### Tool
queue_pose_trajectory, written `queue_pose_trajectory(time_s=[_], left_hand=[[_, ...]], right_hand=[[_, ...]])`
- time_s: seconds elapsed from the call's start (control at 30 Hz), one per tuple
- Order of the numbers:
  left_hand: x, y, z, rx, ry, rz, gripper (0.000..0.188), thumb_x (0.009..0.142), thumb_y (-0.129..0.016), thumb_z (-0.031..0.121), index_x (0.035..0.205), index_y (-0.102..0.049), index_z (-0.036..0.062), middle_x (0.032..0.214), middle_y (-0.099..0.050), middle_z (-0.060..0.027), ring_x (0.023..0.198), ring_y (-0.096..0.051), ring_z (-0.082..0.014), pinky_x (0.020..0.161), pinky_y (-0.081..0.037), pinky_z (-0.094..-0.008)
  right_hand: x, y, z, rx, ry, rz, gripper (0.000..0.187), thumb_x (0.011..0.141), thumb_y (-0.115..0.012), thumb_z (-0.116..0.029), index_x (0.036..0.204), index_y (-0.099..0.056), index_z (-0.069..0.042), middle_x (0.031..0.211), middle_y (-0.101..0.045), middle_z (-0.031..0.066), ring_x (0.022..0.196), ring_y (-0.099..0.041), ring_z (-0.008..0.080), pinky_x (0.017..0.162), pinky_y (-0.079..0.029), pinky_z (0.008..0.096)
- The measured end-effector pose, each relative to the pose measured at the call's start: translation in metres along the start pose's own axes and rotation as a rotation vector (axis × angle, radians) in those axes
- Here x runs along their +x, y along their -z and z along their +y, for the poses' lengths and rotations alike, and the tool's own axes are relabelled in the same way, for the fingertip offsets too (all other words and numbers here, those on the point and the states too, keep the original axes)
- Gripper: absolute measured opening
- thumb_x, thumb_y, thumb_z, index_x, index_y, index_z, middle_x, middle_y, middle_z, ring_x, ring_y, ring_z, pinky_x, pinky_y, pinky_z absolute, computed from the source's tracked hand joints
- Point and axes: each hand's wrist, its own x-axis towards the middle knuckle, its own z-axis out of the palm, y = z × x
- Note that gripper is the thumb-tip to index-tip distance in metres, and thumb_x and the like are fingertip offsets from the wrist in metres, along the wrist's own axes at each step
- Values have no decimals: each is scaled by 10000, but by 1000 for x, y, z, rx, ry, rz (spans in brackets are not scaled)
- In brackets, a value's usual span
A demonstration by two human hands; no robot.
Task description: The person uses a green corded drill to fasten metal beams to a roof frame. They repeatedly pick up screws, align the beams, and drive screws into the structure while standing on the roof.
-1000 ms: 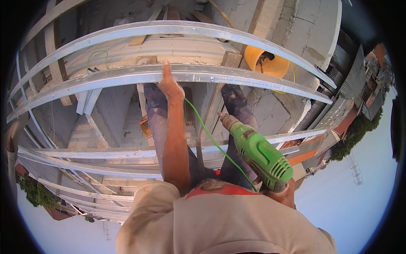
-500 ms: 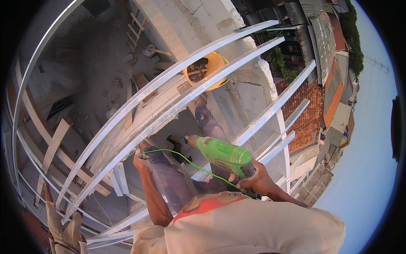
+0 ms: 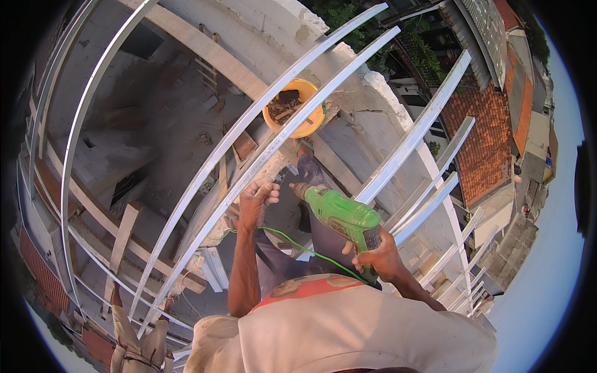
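Gripping a green, pistol-shaped plastic drill [image 3: 343, 215], apparently ready, the right hand [image 3: 382, 255] next needs steady aim; the left hand [image 3: 255, 201] curls, contents unclear.

Bright daylight on tiled roof [image 3: 477, 144], dim floor [image 3: 180, 140] below, strong fisheye curvature

No wording can be read for certain. Dark marks along the side of the green drill [image 3: 342, 214] are too small and blurred to make out as letters. Faint marks on a long silver metal channel [image 3: 275, 143] and the red patch [image 3: 313, 288] on the beige shirt [image 3: 354, 323] are equally unreadable.
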Motion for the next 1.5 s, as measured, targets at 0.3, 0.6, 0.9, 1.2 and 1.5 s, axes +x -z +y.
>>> queue_pose_trajectory(time_s=[0.3, 0.6, 0.9, 1.2, 1.5], left_hand=[[16, -81, 5, 437, 46, -111, 425, 999, -792, 451, 947, -674, 45, 767, -645, -4, 634, -575, -73, 564, -487, -243], [31, -105, -8, 387, -102, -124, 336, 920, -889, 333, 952, -716, 46, 829, -700, -31, 731, -646, -115, 671, -517, -263], [46, -116, -4, 101, 40, -82, 166, 1056, -719, 186, 1071, -700, 21, 1005, -729, -63, 873, -708, -151, 824, -614, -303], [53, -122, -7, -180, 206, -81, 226, 1045, -749, 253, 1144, -703, 56, 977, -704, 2, 840, -661, -120, 746, -612, -290], [57, -134, -8, -166, 265, -83, 332, 1035, -764, 346, 1043, -708, 18, 815, -662, -22, 664, -634, -120, 578, -532, -270]], right_hand=[[-19, 30, 22, 203, 91, 61, 536, 702, -686, 66, 1236, -639, 80, 973, -723, 140, 614, -637, 162, 564, -531, 296], [-32, 42, 34, 308, 109, 127, 602, 694, -649, 91, 1295, -618, 111, 984, -701, 179, 604, -629, 190, 565, -535, 314], [-28, 39, 29, 351, 166, 96, 614, 692, -675, 49, 1301, -614, 105, 990, -702, 176, 596, -617, 187, 567, -521, 313], [-19, 43, 24, 281, 200, 73, 614, 679, -687, -24, 1277, -635, 101, 955, -709, 151, 592, -627, 176, 571, -513, 308], [-16, 43, 17, 328, 229, 90, 608, 699, -687, -52, 1284, -626, 100, 982, -694, 175, 583, -627, 195, 566, -528, 336]])
